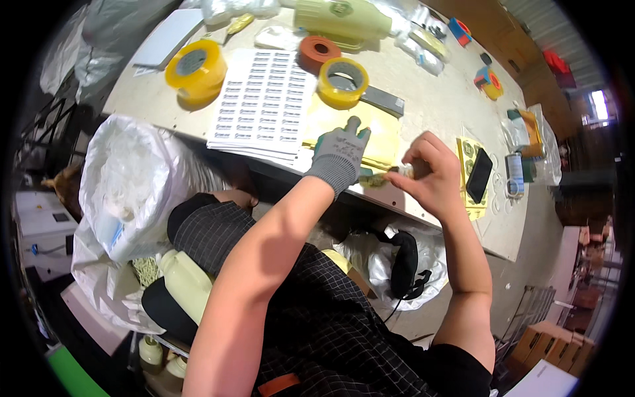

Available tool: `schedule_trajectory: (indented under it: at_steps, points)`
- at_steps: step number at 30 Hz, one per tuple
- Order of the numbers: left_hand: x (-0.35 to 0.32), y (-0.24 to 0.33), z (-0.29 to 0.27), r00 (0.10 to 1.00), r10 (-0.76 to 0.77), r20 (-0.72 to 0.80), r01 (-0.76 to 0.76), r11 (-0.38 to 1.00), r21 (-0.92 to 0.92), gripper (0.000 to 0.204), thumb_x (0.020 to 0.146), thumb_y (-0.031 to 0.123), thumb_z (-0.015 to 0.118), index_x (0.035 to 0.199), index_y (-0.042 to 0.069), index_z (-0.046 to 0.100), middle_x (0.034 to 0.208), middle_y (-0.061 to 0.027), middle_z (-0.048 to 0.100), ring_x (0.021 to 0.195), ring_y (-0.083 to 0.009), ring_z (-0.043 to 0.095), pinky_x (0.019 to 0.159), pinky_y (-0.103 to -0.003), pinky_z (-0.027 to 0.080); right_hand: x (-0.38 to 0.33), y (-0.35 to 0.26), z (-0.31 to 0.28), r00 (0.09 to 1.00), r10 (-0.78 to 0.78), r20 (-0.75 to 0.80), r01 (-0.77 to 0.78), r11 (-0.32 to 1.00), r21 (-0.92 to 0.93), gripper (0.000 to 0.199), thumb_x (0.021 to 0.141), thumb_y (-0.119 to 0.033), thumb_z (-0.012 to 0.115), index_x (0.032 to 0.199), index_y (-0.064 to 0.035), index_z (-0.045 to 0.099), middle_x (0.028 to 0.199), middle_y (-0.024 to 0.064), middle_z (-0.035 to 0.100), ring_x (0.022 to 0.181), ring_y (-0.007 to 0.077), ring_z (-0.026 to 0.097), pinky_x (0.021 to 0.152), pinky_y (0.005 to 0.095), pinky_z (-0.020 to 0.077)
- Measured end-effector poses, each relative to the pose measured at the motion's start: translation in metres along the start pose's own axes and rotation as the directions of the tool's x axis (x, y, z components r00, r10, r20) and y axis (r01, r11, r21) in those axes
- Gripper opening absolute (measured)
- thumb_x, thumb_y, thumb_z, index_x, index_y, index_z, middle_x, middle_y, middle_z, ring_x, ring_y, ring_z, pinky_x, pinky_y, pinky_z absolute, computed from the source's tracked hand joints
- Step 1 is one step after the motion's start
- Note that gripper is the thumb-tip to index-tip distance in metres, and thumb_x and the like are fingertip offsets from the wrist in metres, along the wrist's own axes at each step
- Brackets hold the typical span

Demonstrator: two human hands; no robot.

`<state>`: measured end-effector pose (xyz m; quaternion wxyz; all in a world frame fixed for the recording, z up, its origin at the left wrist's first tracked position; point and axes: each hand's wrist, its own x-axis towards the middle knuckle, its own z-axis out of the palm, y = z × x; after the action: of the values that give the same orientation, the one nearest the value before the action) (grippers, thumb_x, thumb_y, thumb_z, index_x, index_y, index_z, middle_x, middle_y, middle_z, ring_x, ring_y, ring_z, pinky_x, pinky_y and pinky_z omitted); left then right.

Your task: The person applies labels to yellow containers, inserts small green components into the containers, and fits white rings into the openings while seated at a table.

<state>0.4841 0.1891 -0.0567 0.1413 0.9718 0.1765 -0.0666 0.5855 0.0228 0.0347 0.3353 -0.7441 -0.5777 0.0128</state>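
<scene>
My left hand [340,151], in a grey knit glove with green showing at its edges, lies over a stack of yellow sheets [383,135] near the table's front edge. Its visible fingers are stretched out and apart. To its right, my bare right hand [433,173] is curled, thumb and fingertips brought together at a small pale piece [405,171] too small to name. Just left of that thumb, a small yellow-green patch [375,180] lies at the table edge. A pile of white label sheets [261,106] with dark print sits left of the gloved hand.
Yellow tape rolls [196,71] and a reddish-brown roll [319,53] stand on the table [423,99]. A black phone [479,176] rests on yellow printed sheets [466,151] at right. White sacks [126,178] stand left; a bag [423,264] is below the edge.
</scene>
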Motion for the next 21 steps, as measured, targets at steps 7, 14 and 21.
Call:
schedule_trajectory:
  at_steps: [7,14,21]
  points:
    - [-0.13,0.005,0.025,0.89,0.216,-0.403,-0.205,0.976,0.069,0.035,0.09,0.021,0.068,0.122,0.009,0.071,0.133,-0.013,0.07,0.12,-0.0307,0.067,0.098,-0.045,0.054,0.024,-0.049,0.047,0.973,0.102,0.207,-0.18,0.897,0.404,0.037,0.077,-0.015,0.096,0.084,-0.0055,0.061,0.079,-0.0034,0.056,0.072,0.0074,0.045,0.064,0.0255,0.0377]
    - [-0.412,-0.031,0.003,0.753,-0.438,-0.49,0.284,0.889,-0.359,0.084,0.074,0.058,0.085,0.141,0.011,0.066,0.143,-0.0137,0.062,0.133,-0.0357,0.059,0.116,-0.054,0.044,0.027,-0.126,0.132,0.858,-0.043,0.511,-0.265,0.816,0.514,0.036,0.078,-0.013,0.096,0.084,-0.0065,0.061,0.078,-0.0046,0.057,0.07,0.0064,0.048,0.065,0.0236,0.0389]
    - [-0.494,0.008,0.083,0.497,-0.758,-0.423,0.67,0.644,-0.369,0.077,0.078,0.026,0.084,0.149,0.012,0.058,0.155,-0.0142,0.052,0.14,-0.0432,0.05,0.112,-0.056,0.048,0.007,-0.241,0.197,0.661,-0.299,0.688,-0.142,0.85,0.507,0.037,0.078,-0.023,0.096,0.084,-0.0038,0.065,0.078,0.0035,0.062,0.069,0.0148,0.059,0.065,0.0305,0.0493]
